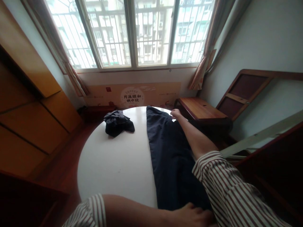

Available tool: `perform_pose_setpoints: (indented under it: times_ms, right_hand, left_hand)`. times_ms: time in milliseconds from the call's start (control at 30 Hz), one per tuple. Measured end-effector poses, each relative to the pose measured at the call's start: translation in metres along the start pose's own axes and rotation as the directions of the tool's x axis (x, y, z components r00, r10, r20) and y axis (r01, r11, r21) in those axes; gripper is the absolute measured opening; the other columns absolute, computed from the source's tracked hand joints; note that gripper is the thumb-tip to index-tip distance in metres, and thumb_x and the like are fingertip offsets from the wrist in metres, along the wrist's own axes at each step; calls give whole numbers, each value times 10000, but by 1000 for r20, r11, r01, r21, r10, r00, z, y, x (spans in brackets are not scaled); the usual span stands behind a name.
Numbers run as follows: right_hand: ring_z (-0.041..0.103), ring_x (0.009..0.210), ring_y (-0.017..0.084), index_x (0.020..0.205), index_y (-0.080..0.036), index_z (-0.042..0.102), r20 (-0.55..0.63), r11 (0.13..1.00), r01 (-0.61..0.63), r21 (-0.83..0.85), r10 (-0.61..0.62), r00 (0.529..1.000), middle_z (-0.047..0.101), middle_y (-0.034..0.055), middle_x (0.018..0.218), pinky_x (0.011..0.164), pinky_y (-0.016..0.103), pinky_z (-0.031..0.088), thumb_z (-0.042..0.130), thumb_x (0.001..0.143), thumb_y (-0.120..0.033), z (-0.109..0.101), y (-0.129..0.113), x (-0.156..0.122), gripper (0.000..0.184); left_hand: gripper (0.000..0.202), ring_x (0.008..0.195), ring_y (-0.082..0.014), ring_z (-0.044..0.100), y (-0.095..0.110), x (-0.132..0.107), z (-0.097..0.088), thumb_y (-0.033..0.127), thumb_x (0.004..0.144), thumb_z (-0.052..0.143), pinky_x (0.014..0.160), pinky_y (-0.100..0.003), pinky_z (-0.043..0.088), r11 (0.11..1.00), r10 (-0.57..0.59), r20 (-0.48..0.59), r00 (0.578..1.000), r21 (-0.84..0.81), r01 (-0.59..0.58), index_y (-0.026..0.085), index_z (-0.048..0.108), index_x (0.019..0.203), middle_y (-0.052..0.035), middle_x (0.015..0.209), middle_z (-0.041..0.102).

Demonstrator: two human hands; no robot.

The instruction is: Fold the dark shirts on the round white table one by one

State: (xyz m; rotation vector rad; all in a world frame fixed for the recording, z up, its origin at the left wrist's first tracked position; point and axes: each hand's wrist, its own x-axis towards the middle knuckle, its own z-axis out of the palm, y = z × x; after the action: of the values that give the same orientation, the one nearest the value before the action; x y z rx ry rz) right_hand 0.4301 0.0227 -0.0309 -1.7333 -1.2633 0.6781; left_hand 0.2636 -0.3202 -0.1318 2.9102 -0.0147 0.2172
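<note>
On the round white table: crumpled dark garment left of centre; navy trousers lengthwise beside it, long axis pointing away; right hand curled at their far end, grip unclear; open left hand nearer, at their near end.

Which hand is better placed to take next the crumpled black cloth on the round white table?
Probably the right hand: it lies at the far end of the long navy garment, level with the crumpled black cloth. The left hand sits at the near end, farther away.
</note>
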Motion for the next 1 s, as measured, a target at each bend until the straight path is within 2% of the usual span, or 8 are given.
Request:
perform_pose_setpoints:
  times_ms: [133, 200, 300, 433, 500, 633, 767, 1000]
  right_hand:
    - [629, 1019, 209, 1077, -145, 670, 62, 972, 92, -217, -80, 995, 681, 91, 1090, 919, 337, 479, 673, 877, -228, -42, -6, -33, 217]
    - [650, 953, 208, 961, -155, 706, 122, 948, 149, -282, -119, 985, 716, 74, 955, 883, 283, 458, 709, 823, -222, -61, 1, -67, 153]
    - [674, 839, 238, 927, -168, 706, 241, 844, 246, -477, -144, 960, 719, 77, 829, 781, 293, 463, 707, 817, -364, -78, 28, -134, 225]
    - [692, 866, 311, 1076, -143, 643, 284, 693, 234, -682, -44, 958, 722, 144, 915, 740, 342, 470, 632, 856, -470, -81, 74, -218, 394]
    - [687, 946, 325, 1069, -139, 622, 264, 690, 221, -690, -45, 964, 713, 171, 991, 773, 349, 476, 596, 881, -465, -76, 91, -246, 378]
    - [698, 954, 308, 1047, -152, 598, 217, 703, 160, -693, -9, 976, 714, 174, 975, 757, 326, 483, 529, 932, -447, -65, 103, -277, 324]
    - [711, 910, 324, 1121, -118, 556, 200, 716, 90, -693, 71, 977, 718, 184, 933, 722, 342, 484, 458, 975, -391, -56, 100, -291, 324]
    - [708, 981, 297, 1246, -187, 514, 218, 891, 128, -435, -33, 975, 731, 126, 969, 781, 354, 520, 414, 968, -341, -53, 108, -301, 333]
  left_hand:
    - [211, 812, -171, 643, -6, -74, -40, 306, 934, 589, 684, -261, 503, 957, -241, -147, 959, -201, 210, 216, 568, 1123, -52, 978, 656]
    - [199, 859, -166, 646, -35, -107, -59, 136, 923, 494, 768, -254, 512, 840, -506, -247, 826, -357, 408, 196, 584, 1091, -70, 989, 665]
    - [234, 838, -176, 667, -109, -138, -78, 125, 925, 442, 788, -285, 529, 617, -783, -293, 548, -479, 625, 169, 630, 1057, -76, 954, 700]
    - [243, 855, -179, 706, -217, -134, -96, 167, 932, 478, 777, -260, 541, 349, -936, -244, 253, -571, 743, 132, 654, 1097, -96, 1002, 732]
    - [272, 933, -189, 706, -260, -116, -106, 167, 939, 483, 823, -255, 528, 287, -954, -248, 171, -576, 766, 100, 643, 1148, -130, 1067, 726]
    - [384, 1073, -213, 671, -319, -69, -126, 242, 970, 491, 894, -260, 494, 208, -963, -261, 62, -581, 787, 49, 557, 1295, -187, 1185, 686]
    - [510, 1151, -294, 633, -353, -36, -129, 397, 900, 619, 891, -296, 493, 121, -974, -225, -12, -566, 816, 19, 589, 1241, -245, 1228, 650]
    - [332, 1145, -303, 630, -379, -31, -120, 208, 815, 654, 898, -308, 482, 107, -977, -212, 3, -479, 871, 77, 668, 1120, -215, 1178, 681]
